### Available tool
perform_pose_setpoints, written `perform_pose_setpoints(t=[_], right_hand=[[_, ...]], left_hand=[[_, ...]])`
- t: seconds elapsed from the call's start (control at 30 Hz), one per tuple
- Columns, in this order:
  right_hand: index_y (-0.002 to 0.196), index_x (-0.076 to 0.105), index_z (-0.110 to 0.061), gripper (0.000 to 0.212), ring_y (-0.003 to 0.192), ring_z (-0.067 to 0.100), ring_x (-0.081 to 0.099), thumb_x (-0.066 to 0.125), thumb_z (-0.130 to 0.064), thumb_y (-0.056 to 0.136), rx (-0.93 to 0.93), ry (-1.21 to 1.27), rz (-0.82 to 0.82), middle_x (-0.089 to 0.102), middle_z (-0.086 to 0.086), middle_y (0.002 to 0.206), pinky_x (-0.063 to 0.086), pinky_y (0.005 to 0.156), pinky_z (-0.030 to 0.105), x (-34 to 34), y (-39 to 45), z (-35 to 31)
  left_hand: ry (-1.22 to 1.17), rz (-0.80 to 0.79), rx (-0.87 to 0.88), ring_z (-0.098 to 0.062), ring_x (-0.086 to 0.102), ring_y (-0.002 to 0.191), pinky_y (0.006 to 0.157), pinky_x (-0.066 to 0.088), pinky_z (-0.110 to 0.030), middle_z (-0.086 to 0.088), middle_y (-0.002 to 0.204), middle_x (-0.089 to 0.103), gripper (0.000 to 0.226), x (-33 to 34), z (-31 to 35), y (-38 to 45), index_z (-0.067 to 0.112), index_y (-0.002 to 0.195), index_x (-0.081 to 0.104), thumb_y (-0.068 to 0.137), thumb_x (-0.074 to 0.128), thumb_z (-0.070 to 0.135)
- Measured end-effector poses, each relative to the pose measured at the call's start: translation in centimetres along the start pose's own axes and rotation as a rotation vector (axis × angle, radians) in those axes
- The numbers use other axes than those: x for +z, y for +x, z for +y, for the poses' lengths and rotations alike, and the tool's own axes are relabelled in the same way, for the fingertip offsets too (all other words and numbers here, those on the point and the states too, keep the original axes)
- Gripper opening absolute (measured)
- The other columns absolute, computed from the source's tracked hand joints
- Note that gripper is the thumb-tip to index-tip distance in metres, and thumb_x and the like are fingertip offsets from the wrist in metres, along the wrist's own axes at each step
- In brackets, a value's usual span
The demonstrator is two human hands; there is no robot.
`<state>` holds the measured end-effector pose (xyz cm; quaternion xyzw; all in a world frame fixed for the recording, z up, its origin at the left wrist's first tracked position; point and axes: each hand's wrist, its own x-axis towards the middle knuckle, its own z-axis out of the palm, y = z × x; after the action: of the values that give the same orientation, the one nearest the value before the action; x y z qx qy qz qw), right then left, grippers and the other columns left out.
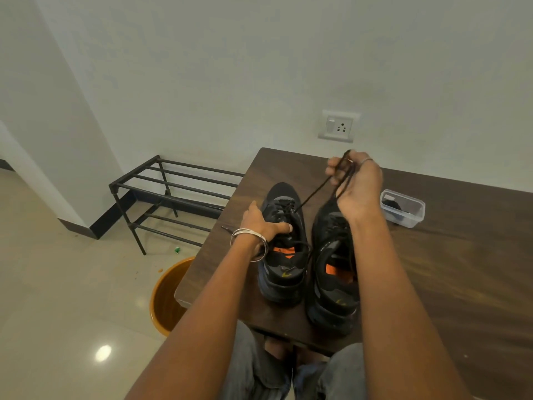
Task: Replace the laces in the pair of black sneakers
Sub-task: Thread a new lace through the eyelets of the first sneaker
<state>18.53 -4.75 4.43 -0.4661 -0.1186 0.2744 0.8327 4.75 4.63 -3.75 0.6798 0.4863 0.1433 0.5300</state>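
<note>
**Asha:** Hands first, then. What has each one got?

**Ravi:** Her right hand (356, 180) is raised toward twelve o'clock over the table (461, 269), fingers curled round a bunch of black lace (313, 194). One strand runs taut from that fist down toward eight o'clock into the eyelets of the left sneaker (284, 246). Her left hand (264, 223), bangles (248, 241) on the wrist, grips that sneaker at its tongue and collar, thumb across the top, pinning it down.

**Asha:** And the other shoe?

**Ravi:** The right sneaker (331, 272) stands just beside the first, at its three o'clock, toes pointing away from her. It looks laced, though the forearm hides part of it.

**Asha:** How will the lace behave?

**Ravi:** Light, limp and thin, I'd judge. It only goes where it's pulled, so it wants a firm pinch near the eyelet or at the tip; a loose bunch could slip or snag. The sneaker is soft up top but stiff at the sole, and light enough to skid, so holding the collar is sensible. A loose lace end (226, 228) lies at nine o'clock of the left hand, on the table edge.

**Asha:** Further out?

**Ravi:** A clear plastic box (403, 209) with something dark inside sits at three o'clock of the right hand. Off the table, a metal shoe rack (173, 192) at ten o'clock, an orange bucket (165, 298) at eight.
</note>
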Motion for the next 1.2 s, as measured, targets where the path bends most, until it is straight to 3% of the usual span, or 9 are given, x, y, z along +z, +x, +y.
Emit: perform_pose_setpoints(t=[0.03,0.1,0.23,0.33,0.7,0.87,0.93,1.03,1.2], right_hand=[[0.086,0.054,-0.013,0.014,0.046,0.014,0.05,0.048,-0.014,0.098,0.003,0.009,0.02,0.06,0.002,0.056,0.032,0.046,0.023,-0.1,-0.2,-0.2],[0.094,0.06,-0.014,0.01,0.044,0.009,0.043,0.058,-0.023,0.097,-0.042,-0.312,0.032,0.055,0.0,0.059,0.033,0.048,0.022,-0.5,-0.3,0.1],[0.107,0.071,-0.022,0.02,0.095,0.014,0.063,0.073,-0.028,0.088,-0.068,-1.34,-0.236,0.068,-0.003,0.103,0.05,0.091,0.034,-1.6,1.0,2.9],[0.105,0.074,-0.017,0.018,0.104,0.025,0.063,0.072,-0.024,0.089,0.09,-1.619,-0.373,0.07,0.008,0.112,0.051,0.095,0.039,-1.7,1.3,5.0],[0.101,0.075,-0.009,0.019,0.102,0.028,0.063,0.072,-0.022,0.087,0.016,-1.451,-0.174,0.07,0.012,0.107,0.052,0.089,0.038,-1.1,1.2,2.9],[0.126,0.064,-0.013,0.056,0.133,0.035,0.04,0.058,-0.056,0.092,-0.007,-1.494,-0.121,0.054,0.014,0.138,0.033,0.108,0.047,-1.0,1.0,1.9],[0.132,0.056,-0.01,0.05,0.136,0.038,0.031,0.044,-0.047,0.101,-0.057,-1.511,-0.076,0.046,0.018,0.143,0.028,0.108,0.047,-0.7,0.8,1.3],[0.127,0.058,-0.003,0.031,0.131,0.034,0.044,0.04,-0.013,0.103,-0.162,-1.341,-0.065,0.053,0.019,0.136,0.034,0.107,0.039,-0.7,0.8,0.7],[0.115,0.07,-0.009,0.022,0.1,0.014,0.063,0.06,-0.006,0.096,-0.19,-1.132,-0.125,0.069,0.007,0.113,0.046,0.084,0.021,-0.1,-0.2,0.7]], left_hand=[[-0.001,-0.011,0.014,-0.031,0.041,0.133,0.106,0.041,-0.047,-0.01,0.15,0.035,0.115,0.0,0.0,0.0,0.017,0.152,0.015,0.063,0.088,0.024],[0.006,-0.031,0.044,-0.028,0.047,0.128,0.104,0.044,-0.046,-0.008,0.147,0.041,0.11,0.2,-0.1,0.2,0.018,0.151,0.023,0.062,0.088,0.024],[0.065,-0.037,0.072,-0.024,0.054,0.12,0.101,0.046,-0.036,-0.006,0.138,0.051,0.089,0.1,-0.1,0.0,0.019,0.145,0.038,0.069,0.083,0.025],[0.109,-0.025,0.079,-0.024,0.055,0.117,0.093,0.045,-0.029,-0.008,0.135,0.055,0.082,0.1,-0.1,0.2,0.015,0.143,0.042,0.072,0.082,0.027],[0.109,-0.022,0.065,-0.023,0.056,0.111,0.081,0.041,-0.023,-0.011,0.129,0.058,0.065,0.3,0.5,-1.0,0.008,0.137,0.048,0.08,0.076,0.02],[0.159,-0.037,0.074,-0.024,0.056,0.116,0.092,0.045,-0.029,-0.007,0.131,0.057,0.073,-0.4,0.5,-1.0,0.011,0.136,0.049,0.074,0.081,0.03],[0.192,-0.044,0.05,-0.024,0.06,0.111,0.097,0.048,-0.034,-0.004,0.124,0.062,0.071,-1.0,0.4,-0.8,0.013,0.128,0.057,0.066,0.087,0.031],[0.189,-0.066,0.007,-0.023,0.067,0.092,0.09,0.054,-0.04,-0.005,0.098,0.071,0.049,-1.7,-0.1,0.0,0.015,0.1,0.07,0.057,0.092,0.027],[0.102,-0.042,-0.019,-0.02,0.062,0.06,0.057,0.05,-0.026,-0.013,0.081,0.072,0.018,-2.8,-0.4,0.2,0.006,0.088,0.07,0.072,0.08,0.003]])
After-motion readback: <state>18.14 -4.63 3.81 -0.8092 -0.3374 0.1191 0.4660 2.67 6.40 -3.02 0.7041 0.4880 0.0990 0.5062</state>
